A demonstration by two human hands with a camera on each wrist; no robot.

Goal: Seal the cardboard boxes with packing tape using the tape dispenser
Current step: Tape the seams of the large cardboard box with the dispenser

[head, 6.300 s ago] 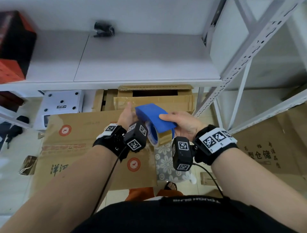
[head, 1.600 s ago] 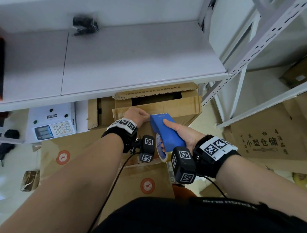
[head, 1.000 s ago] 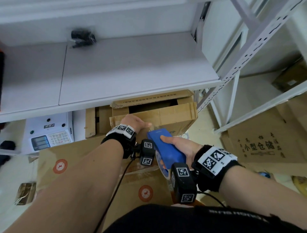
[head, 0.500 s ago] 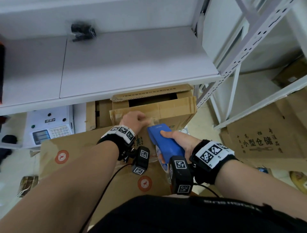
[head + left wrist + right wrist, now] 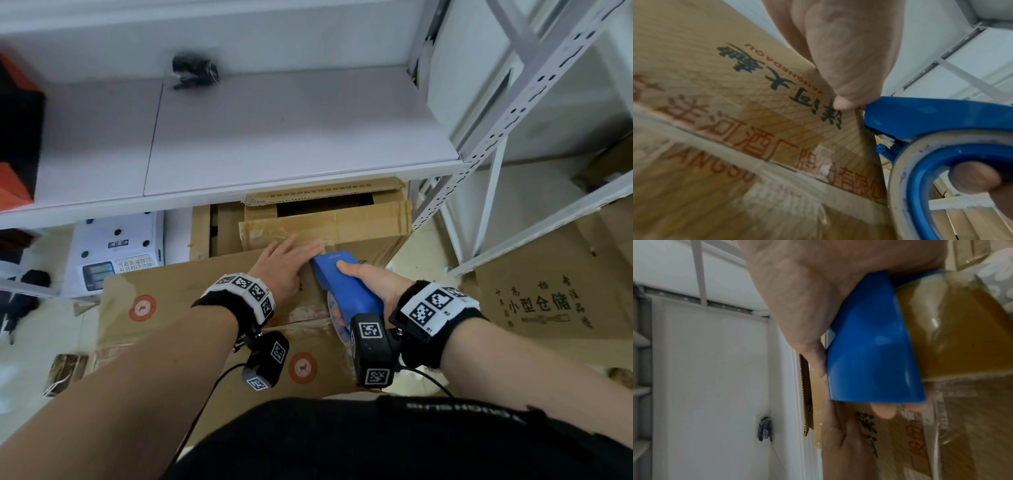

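Note:
A brown cardboard box [image 5: 191, 294] with red round logos and red and black print lies under the white shelf. My right hand [image 5: 368, 279] grips the blue tape dispenser [image 5: 346, 284], whose front end sits against the box's top right. The roll of brownish clear tape [image 5: 953, 331] sits in the dispenser [image 5: 873, 356]. My left hand [image 5: 284, 263] lies flat on the box [image 5: 735, 129] with straight fingers, just left of the dispenser [image 5: 920, 120]. Its thumb tip touches the dispenser's nose in the left wrist view.
Behind it an open cardboard box [image 5: 329, 219] stands under the white shelf [image 5: 281, 144]. A white scale [image 5: 116, 253] sits at left. A printed carton [image 5: 548, 301] lies at right beside the metal rack posts [image 5: 493, 192]. A black bagged object [image 5: 193, 70] rests on the shelf.
My left hand has flattened, its fingers now straight on the box. The right hand and the dispenser have shifted a little back toward me along the box top.

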